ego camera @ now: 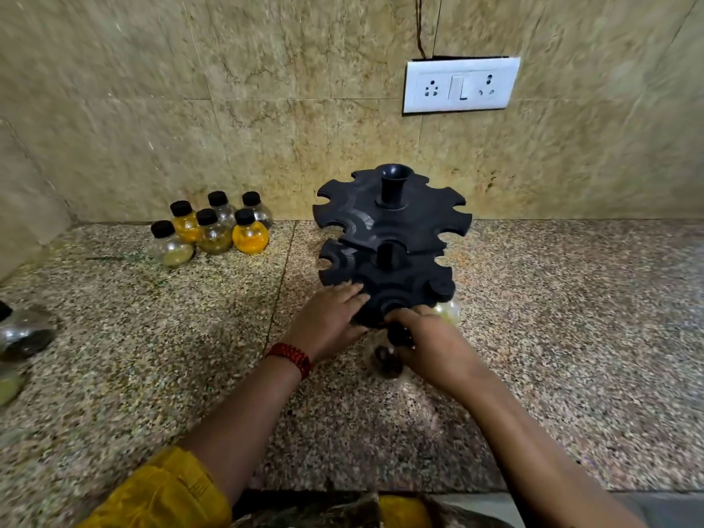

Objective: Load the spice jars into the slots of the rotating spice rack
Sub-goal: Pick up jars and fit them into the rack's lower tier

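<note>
A black two-tier rotating spice rack (392, 222) stands on the speckled counter near the wall. My left hand (331, 323) rests flat against the left rim of the lower tier. My right hand (430, 344) grips a black-capped glass jar (386, 362) with dark spice, its cap at a front slot of the lower tier. One jar (447, 308) with pale contents hangs in a slot at the right of the lower tier. Several round jars (213, 226) with black caps, some yellow, stand grouped at the back left.
Two more jars (23, 333) sit at the far left edge, partly cut off. A white socket plate (461, 85) is on the tiled wall behind the rack. The speckled counter (571, 318) spreads to the right of the rack.
</note>
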